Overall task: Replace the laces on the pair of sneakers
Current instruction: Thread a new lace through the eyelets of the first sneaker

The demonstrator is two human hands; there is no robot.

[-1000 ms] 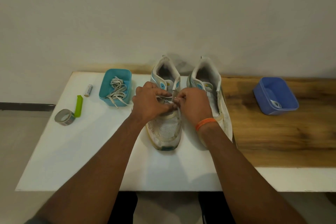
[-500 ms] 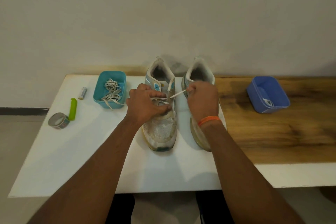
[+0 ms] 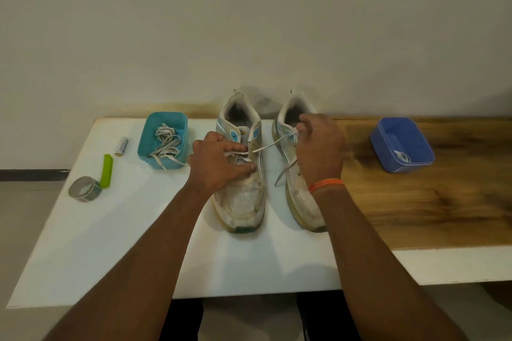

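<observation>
Quick count of what's on the table (image 3: 83, 243): two sneakers, a left one (image 3: 243, 202) and a right one (image 3: 300, 202), both worn and whitish. Two small plastic tubs, one teal (image 3: 163, 158) and one blue (image 3: 401, 163). The teal one has a tangle of laces (image 3: 164, 141) in it, can't tell how many, and there's one lace (image 3: 273, 144) stretched out between the shoes. Also one roll of tape (image 3: 84, 188), one green clip thing (image 3: 106, 170), one battery (image 3: 121, 146). Two hands in there, left (image 3: 216, 163) and right (image 3: 318, 149), with one orange band (image 3: 325, 183) on the right wrist.
</observation>
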